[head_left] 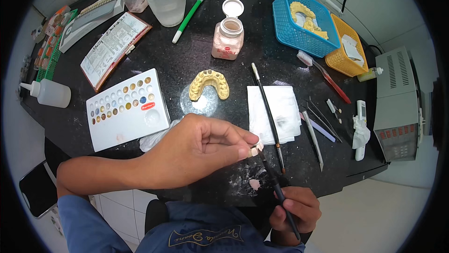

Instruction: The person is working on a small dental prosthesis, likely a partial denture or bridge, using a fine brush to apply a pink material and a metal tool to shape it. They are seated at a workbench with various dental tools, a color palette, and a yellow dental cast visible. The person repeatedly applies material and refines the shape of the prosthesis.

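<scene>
Pinching a cream piece (255, 152) above the desk's (304, 173) near edge, my left hand (201, 152) held it at the tip of the black brush (278, 192) my right hand (299, 208) gripped (pinkish lump (254, 184) nearby).

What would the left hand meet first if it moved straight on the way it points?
Likely the brush in the right hand, its tip by the held piece; depth there is unclear.
</scene>
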`<move>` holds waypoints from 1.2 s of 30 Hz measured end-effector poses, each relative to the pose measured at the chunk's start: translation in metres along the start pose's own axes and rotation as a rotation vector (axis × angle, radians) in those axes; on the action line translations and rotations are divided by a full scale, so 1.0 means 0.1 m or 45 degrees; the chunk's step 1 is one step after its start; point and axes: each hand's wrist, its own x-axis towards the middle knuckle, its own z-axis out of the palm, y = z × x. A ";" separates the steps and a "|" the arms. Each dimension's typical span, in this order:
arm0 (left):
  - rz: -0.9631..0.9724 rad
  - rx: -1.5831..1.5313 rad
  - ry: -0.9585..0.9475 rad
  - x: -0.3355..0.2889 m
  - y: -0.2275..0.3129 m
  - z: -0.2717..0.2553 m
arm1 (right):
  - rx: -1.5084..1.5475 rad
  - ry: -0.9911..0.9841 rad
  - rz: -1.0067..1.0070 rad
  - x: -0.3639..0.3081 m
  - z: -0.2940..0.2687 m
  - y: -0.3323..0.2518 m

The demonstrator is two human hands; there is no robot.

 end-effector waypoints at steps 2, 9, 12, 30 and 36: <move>-0.014 0.008 0.007 0.00 0.01 0.01 | -0.005 -0.013 -0.005 0.00 -0.01 0.00; -0.012 -0.010 0.008 0.00 -0.01 0.00 | 0.005 -0.044 0.015 0.04 0.00 -0.03; -0.011 0.003 0.005 0.00 0.00 0.00 | 0.012 -0.025 0.014 0.04 0.00 -0.04; -0.003 -0.005 0.005 0.00 -0.01 0.00 | 0.015 -0.007 0.014 0.05 0.02 -0.04; -0.007 -0.005 0.019 0.00 0.00 0.01 | -0.002 -0.016 0.012 0.04 0.02 -0.04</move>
